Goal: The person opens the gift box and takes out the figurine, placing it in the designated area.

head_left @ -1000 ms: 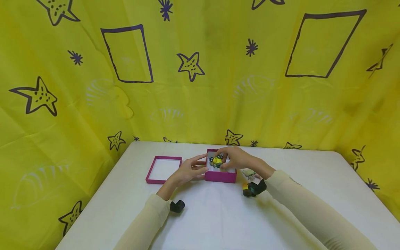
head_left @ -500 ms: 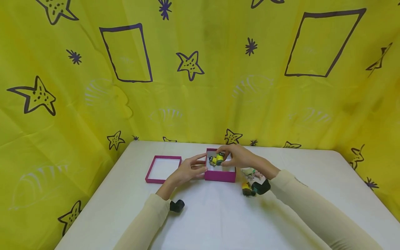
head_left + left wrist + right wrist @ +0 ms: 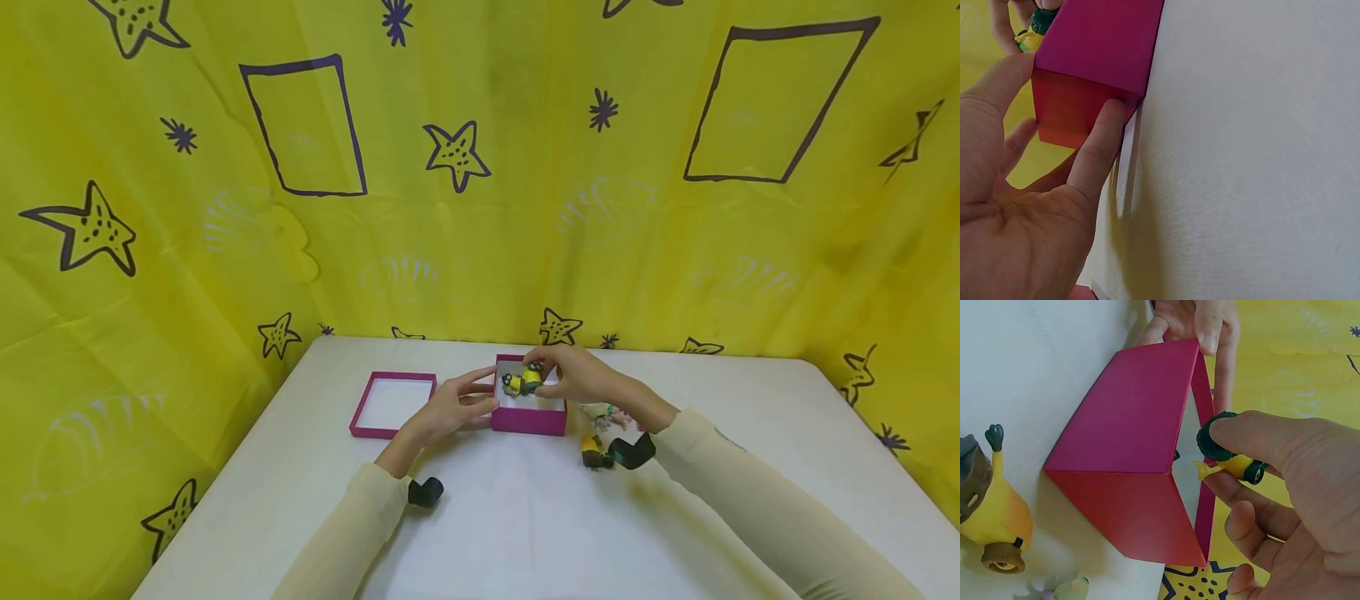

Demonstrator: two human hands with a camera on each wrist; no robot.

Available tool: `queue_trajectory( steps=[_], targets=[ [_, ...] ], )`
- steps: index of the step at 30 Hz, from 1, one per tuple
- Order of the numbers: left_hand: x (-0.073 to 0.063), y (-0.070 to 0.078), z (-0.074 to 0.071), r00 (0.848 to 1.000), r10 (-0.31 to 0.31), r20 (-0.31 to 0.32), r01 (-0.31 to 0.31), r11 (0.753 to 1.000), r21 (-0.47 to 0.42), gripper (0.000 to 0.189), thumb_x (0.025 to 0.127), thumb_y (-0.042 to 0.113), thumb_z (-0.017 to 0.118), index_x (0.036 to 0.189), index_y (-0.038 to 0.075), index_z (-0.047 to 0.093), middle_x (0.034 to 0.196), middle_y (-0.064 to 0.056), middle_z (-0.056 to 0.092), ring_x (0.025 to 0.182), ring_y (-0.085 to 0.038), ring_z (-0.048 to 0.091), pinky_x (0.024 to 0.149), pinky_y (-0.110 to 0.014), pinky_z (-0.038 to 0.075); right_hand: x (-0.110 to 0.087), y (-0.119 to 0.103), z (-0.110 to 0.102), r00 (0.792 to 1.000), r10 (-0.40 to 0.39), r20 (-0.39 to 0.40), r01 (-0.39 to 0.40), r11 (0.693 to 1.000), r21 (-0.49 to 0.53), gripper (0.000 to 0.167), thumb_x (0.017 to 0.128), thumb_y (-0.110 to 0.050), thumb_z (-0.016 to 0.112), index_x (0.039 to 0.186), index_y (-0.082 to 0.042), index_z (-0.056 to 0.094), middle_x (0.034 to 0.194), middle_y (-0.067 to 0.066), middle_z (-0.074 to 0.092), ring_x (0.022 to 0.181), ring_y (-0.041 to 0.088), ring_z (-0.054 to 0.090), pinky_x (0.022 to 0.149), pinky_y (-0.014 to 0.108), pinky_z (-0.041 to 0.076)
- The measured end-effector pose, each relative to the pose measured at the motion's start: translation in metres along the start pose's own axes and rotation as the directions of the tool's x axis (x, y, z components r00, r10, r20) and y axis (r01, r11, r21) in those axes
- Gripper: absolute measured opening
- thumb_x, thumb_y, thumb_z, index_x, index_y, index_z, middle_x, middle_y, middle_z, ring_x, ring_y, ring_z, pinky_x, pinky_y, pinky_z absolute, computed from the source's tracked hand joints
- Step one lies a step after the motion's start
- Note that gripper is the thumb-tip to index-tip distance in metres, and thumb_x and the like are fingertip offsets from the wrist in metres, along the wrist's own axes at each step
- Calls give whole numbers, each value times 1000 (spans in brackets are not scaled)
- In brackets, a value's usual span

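Note:
Between the thumb and fingers of my right hand (image 3: 581, 377) is a small yellow minion toy figure (image 3: 532, 379) with dark green parts. The right wrist view shows this minion (image 3: 1241, 466) at the open top of a magenta box (image 3: 529, 422), pinched under the thumb. A second minion figure (image 3: 512, 384) lies inside the white-lined box, left of the held one. My left hand (image 3: 452, 407) rests against the box's left side, fingers spread. In the left wrist view, its thumb touches the top corner and a fingertip presses the side wall (image 3: 1085, 106) low down.
A magenta-rimmed lid (image 3: 372, 434) lies left of the box, inside up. Right of the box, another minion figure (image 3: 592, 452) with brown parts lies on the white table (image 3: 487, 525), near small pale toys (image 3: 606, 414). A yellow patterned curtain (image 3: 517, 250) hangs behind.
My right hand has shifted slightly up and right with the pinched minion, which now shows more clearly beside the other figure. The left hand stays against the box.

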State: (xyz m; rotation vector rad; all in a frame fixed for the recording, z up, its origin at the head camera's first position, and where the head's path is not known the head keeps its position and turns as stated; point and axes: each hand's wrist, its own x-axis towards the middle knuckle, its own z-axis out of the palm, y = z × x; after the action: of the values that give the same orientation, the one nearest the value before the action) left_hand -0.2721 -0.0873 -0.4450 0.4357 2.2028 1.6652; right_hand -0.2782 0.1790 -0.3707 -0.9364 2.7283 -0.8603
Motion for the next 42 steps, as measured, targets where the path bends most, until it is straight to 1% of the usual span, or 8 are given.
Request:
queue_trajectory(
  steps=[4,10,17,20,26,31,35,42],
  targets=[
    [2,-1,0,1000,9,0,-9,1000,7,66,99,25,72,158,25,43,149,-14,53,132,-35,56,100,-41,55,0,2,0,1000,1,-2,-1,1000,-1,47,89,-11,81,133,-5,64,102,3,71,86,23,60,68,28,53],
    [1,0,0,1000,9,1,-9,1000,2,67,98,28,73,157,26,44,150,-13,52,134,-34,54,101,-42,55,-1,2,0,1000,-3,-5,3,1000,0,48,89,-11,80,133,-4,64,99,2,70,85,23,59,67,29,53],
    [1,1,1,1000,7,1,-7,1000,5,65,99,24,71,158,25,44,149,-14,53,133,-35,55,101,-42,55,-5,1,-2,1000,13,-14,-13,1000,7,47,89,-11,80,133,-4,63,95,1,68,79,21,58,65,29,53],
    [1,1,1,1000,4,-3,-4,1000,11,65,99,24,72,157,26,44,149,-15,53,132,-35,55,100,-42,55,-8,1,-4,1000,5,-20,-5,1000,10,46,89,-10,80,132,-5,64,94,0,68,80,21,58,65,30,53],
    [-1,2,1,1000,-2,-7,2,1000,17,67,97,28,74,158,25,44,148,-15,54,131,-34,57,100,-41,55,-16,4,-7,999,-19,-32,19,1000,2,45,88,-11,81,130,-7,65,95,-1,68,84,21,59,69,30,52],
    [-1,2,2,1000,-8,-13,8,1000,18,68,97,28,74,158,24,44,148,-15,54,129,-33,58,99,-40,56,-24,8,-10,999,-11,-37,11,1000,-6,45,89,-14,81,130,-10,65,96,-2,69,80,20,56,67,30,50],
    [-1,2,1,1000,0,-10,0,1000,12,67,97,27,74,157,24,45,148,-14,54,129,-32,58,99,-40,56,-32,11,-12,999,-7,-41,7,1000,-2,45,88,-15,82,130,-13,64,96,-2,70,77,19,54,64,29,49],
    [-2,1,1,1000,22,6,-22,1000,0,68,97,26,74,158,23,43,148,-15,54,130,-32,58,99,-39,56,-46,18,-15,999,-15,-49,16,999,29,46,88,-17,83,130,-15,65,96,-3,70,76,20,53,63,27,46]
  ],
)
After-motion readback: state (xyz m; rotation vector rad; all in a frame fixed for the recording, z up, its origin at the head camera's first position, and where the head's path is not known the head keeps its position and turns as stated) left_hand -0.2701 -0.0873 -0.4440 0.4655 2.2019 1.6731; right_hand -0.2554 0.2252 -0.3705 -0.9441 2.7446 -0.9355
